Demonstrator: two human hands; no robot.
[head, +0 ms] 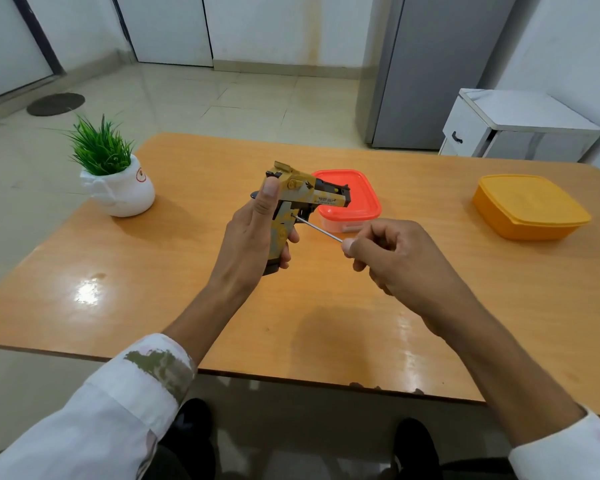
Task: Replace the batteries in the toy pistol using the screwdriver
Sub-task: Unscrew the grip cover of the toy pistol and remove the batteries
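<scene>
The left hand (253, 233) gripped the pistol (298, 199) above the table's (187, 271) middle; the right hand (395, 254) pinched the screwdriver (317, 229), its tip against the grip.

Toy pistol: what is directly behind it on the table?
A red-lidded box stands behind the toy pistol; the barrel covers its left edge, and its contents cannot be seen.

Left hand (253, 233) gripping toy pistol (302, 194), right hand (395, 252) pressing screwdriver (317, 229) tip against its grip

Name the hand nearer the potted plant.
Left. The left hand, gripping the toy pistol, is right of the potted plant; the right hand, holding the screwdriver, is farther right.
</scene>
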